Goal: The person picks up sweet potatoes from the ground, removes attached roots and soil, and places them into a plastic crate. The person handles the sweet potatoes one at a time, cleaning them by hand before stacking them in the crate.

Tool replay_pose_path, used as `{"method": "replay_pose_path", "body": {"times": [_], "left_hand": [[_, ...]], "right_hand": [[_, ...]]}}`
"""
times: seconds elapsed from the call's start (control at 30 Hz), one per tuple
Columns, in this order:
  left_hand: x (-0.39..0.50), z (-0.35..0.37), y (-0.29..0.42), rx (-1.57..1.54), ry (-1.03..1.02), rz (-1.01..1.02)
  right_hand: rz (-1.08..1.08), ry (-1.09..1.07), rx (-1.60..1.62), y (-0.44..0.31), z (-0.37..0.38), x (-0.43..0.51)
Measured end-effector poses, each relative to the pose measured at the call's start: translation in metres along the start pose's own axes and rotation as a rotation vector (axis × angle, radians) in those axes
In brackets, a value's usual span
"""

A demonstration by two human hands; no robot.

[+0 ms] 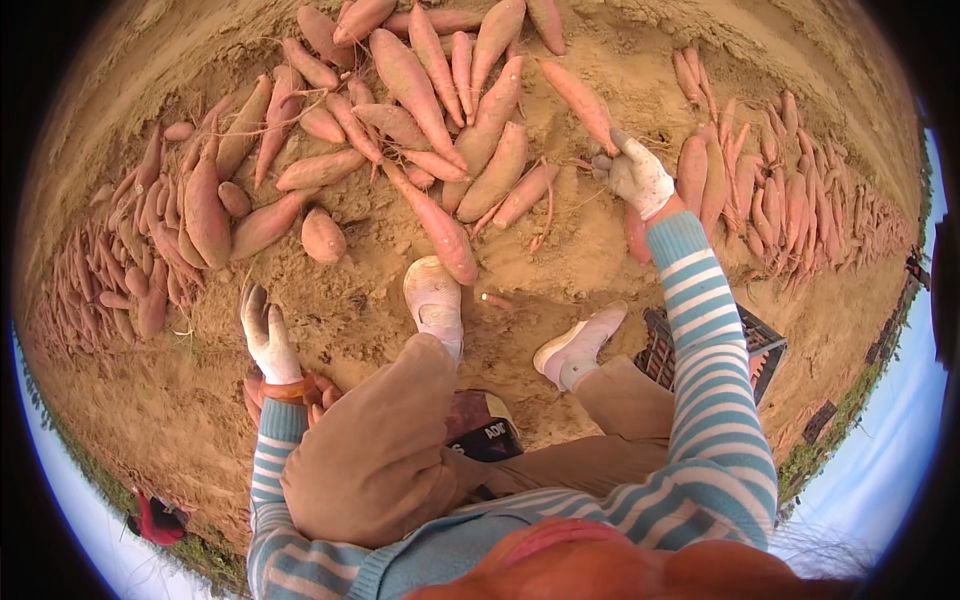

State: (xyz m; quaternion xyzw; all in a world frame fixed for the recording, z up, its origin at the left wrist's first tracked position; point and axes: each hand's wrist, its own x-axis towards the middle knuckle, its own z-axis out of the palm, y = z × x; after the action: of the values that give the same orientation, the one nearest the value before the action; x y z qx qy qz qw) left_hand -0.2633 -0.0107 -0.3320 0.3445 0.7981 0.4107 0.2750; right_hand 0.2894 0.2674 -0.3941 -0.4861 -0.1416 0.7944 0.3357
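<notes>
My right hand (637, 174), in a white work glove with soiled fingertips, is at the lower tip of a long sweet potato (577, 103); its fingers are closed about that thin end. My left hand (271, 334), gloved the same way, is raised above the soil at the left with its fingers apart and nothing in it. Between the hands lies a loose heap of sweet potatoes with thin roots. One long sweet potato (439, 225) points down to the toe of my left shoe (435, 300). A short, rounded one (323, 236) lies nearer my left hand.
Long rows of sweet potatoes stretch away at the left (97, 281) and right (802, 202). A black plastic crate (765, 345) stands beside my right forearm. A dark printed bag or cloth (484, 427) lies between my legs. A person in red (159, 523) is far off at lower left.
</notes>
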Motion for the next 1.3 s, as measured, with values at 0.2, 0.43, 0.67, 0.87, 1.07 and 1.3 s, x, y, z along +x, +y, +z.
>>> {"method": "replay_pose_path", "body": {"times": [0.2, 0.43, 0.67, 0.87, 1.07, 1.3], "left_hand": [[-0.010, 0.053, 0.097, -0.233, -0.558, 0.083], [-0.011, 0.153, 0.120, -0.887, -0.855, -0.343], [0.015, 0.134, 0.108, -0.694, -0.520, -0.437], [0.015, 0.102, 0.099, -0.417, -0.552, -0.449], [0.003, 0.078, 0.091, -0.517, -0.556, -0.689], [0.011, 0.092, 0.104, -0.531, -0.676, -0.633]], "right_hand": [[0.043, -0.273, 0.220, 0.031, 0.059, -0.073], [0.065, -0.254, -0.200, 0.094, 0.175, -0.100], [-0.231, -0.298, -0.908, 0.091, 0.158, -0.017], [-0.458, 0.279, -1.239, -0.023, 0.059, 0.099], [-0.383, 0.615, -1.391, -0.067, 0.082, 0.186], [-0.289, 0.575, -1.207, -0.063, 0.072, 0.242]]}}
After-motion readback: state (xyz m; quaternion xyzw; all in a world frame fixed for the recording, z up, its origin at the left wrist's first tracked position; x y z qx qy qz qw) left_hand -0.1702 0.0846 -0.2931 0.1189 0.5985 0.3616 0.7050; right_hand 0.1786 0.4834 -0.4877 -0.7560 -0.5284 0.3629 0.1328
